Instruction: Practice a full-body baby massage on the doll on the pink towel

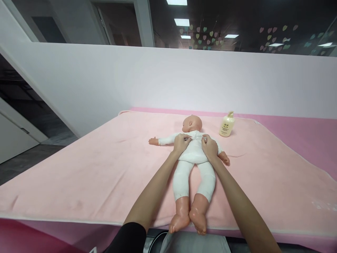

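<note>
A baby doll (194,165) in a white romper lies on its back on a pink blanket (92,168), head away from me, bare feet at the near edge. My left hand (180,142) rests on the doll's chest near its right shoulder, fingers curled and pinching the white cloth. My right hand (209,146) sits on the other side of the chest, fingers also bent and gripping the romper near the collar. Both arms reach forward over the doll's legs.
A cream pump bottle (226,124) stands upright on the blanket just right of the doll's head. A white partition wall (158,77) runs behind the bed. The blanket's near edge (79,219) hangs over a darker pink mattress.
</note>
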Action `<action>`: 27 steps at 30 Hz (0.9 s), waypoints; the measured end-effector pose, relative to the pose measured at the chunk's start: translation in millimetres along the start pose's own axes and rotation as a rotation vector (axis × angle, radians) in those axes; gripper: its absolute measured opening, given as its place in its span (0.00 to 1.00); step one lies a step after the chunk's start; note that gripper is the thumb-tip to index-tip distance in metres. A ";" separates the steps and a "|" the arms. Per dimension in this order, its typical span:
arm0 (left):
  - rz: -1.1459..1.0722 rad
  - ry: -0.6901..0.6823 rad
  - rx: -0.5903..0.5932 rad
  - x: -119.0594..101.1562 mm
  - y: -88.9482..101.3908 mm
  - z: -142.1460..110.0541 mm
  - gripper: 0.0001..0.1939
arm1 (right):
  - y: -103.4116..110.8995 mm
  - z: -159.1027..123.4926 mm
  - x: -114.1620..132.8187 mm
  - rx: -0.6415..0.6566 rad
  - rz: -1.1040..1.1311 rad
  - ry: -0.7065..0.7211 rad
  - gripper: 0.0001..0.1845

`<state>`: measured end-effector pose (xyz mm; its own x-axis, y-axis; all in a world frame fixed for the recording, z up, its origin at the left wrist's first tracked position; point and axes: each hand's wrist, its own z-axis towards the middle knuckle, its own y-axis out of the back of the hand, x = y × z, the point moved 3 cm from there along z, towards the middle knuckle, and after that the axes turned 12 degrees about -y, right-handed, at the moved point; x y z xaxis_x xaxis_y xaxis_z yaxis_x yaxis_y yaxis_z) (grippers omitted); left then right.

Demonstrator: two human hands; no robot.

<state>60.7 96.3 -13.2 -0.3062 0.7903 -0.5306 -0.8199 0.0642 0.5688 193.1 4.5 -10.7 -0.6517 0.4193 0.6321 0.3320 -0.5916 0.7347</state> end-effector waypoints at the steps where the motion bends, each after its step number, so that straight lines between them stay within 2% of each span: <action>1: -0.011 0.002 -0.011 0.2 0.1 -0.3 0.07 | -0.4 0.3 -0.4 0.000 0.001 0.000 0.19; 7: -0.049 -0.008 -0.096 2.2 1.9 -5.1 0.07 | -1.6 1.0 -1.8 -0.005 0.034 0.015 0.18; 11: -0.230 0.031 -0.135 9.5 2.3 -10.5 0.10 | -1.5 0.7 -3.0 -0.004 0.060 0.010 0.18; 15: -0.431 0.100 -0.099 16.2 2.1 -20.7 0.14 | -0.3 0.2 -4.9 -0.014 0.106 0.022 0.18; 21: -0.469 0.091 -0.059 6.9 12.4 -47.0 0.15 | 3.6 -2.6 -6.4 -0.041 0.128 0.015 0.18; 24: -0.467 0.132 -0.068 2.0 17.3 -55.9 0.15 | 12.6 -0.2 3.3 -0.075 0.226 0.025 0.17; 27: -0.477 0.156 -0.098 0.0 19.0 -57.1 0.14 | 33.4 3.4 31.1 -0.148 0.429 0.123 0.17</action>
<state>17.5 62.8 -38.3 0.0507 0.5859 -0.8088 -0.9255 0.3319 0.1824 186.3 0.2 34.3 -0.5560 0.0360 0.8304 0.4939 -0.7892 0.3649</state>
